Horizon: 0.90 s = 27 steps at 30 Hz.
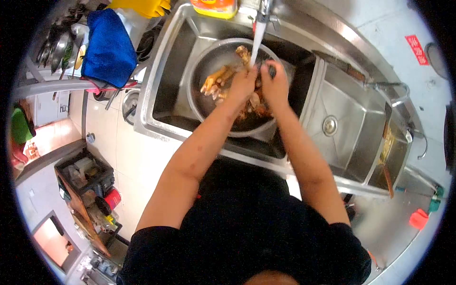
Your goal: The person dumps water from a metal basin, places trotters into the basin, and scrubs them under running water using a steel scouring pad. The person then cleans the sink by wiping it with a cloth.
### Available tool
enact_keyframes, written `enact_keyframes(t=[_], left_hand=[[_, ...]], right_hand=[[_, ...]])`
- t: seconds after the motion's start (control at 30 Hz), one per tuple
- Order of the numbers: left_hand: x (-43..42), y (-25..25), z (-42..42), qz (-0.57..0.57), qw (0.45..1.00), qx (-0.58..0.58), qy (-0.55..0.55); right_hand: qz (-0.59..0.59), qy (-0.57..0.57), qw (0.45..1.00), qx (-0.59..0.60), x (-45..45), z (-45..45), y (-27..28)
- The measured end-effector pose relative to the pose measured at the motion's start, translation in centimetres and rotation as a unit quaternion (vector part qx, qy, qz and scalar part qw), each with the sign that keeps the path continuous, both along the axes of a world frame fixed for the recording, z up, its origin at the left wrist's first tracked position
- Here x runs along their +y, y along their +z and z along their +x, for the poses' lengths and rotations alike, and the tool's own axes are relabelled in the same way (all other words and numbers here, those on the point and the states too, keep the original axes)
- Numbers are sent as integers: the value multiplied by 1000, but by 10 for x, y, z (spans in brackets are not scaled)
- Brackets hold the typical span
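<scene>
A round metal basin (194, 102) stands in the left sink bowl, holding dark water and several yellowish pieces that look like chicken feet (216, 81). Over the basin, water runs from the tap (261, 23) onto my hands. My left hand (244, 84) is closed under the stream, its fingertips hidden by water and by what it grips. Close beside it, my right hand (274, 84) is curled with a small dark thing (271, 71) showing between thumb and fingers; its kind cannot be made out. Darker brown pieces (254, 107) lie below my hands.
The steel sink (159, 80) has another bowl with a drain (329, 125) to the right. A yellow-labelled bottle (214, 7) stands behind the basin. A blue cloth (109, 50) and yellow gloves (142, 6) hang at the left. A crate (85, 173) sits on the lower-left shelf.
</scene>
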<state>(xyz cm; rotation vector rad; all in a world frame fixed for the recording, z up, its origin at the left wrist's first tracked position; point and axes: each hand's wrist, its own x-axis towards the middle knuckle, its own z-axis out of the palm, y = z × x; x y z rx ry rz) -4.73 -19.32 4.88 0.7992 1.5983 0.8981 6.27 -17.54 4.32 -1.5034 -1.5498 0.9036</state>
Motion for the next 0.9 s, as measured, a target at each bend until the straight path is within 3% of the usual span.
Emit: enact_keyframes(t=[0.03,0.13,0.2,0.27,0.3,0.33,0.4,0.43,0.47,0.53,0.57,0.63,0.7,0.73,0.77,0.87,0.9], left_hand=[[-5,0,2,15,998,15,-55],[3,-19,-4,75,994,65,-34],[6,-10,-16,-45,990,-133,27],[9,-38,-21,-7,990,-138,18],[7,-42,-19,10,999,-49,-5],[4,-37,-17,-6,993,-115,-17],[-7,-18,-17,-38,968,-246,-39],[-15,1,-14,-52,974,-204,-85],[-15,-2,-17,-97,966,-226,-77],[-19,-16,-22,-190,941,-272,-61],[-18,-47,-36,-206,934,-281,-74],[-10,-117,-71,-144,971,-35,-190],[2,-122,-102,-119,961,99,-231],[4,-109,-102,-95,938,278,-182],[7,-121,-108,-47,873,446,-192],[23,-119,-93,102,862,471,-154],[28,-104,-66,50,896,399,-187]], right_hand=[[-63,-20,998,-22,14,2,0],[-24,-6,1000,-14,5,-5,9],[107,59,992,-14,-16,-13,0],[161,33,985,-56,-24,-14,2],[54,17,998,-23,-19,-9,5],[-50,5,999,10,-6,-1,4],[-119,-15,988,96,14,24,-19],[-143,-63,983,93,21,37,-42],[-148,-94,965,194,18,48,-42],[-229,-181,923,250,8,66,-38],[-221,-187,928,235,0,70,-35],[-203,-200,936,205,-15,79,-29],[-227,-198,915,270,-25,88,-27],[-237,-194,902,303,-28,91,-29],[-244,-204,890,328,-30,95,-34],[-224,-211,882,357,-34,94,-34],[-227,-213,886,344,-35,93,-35]])
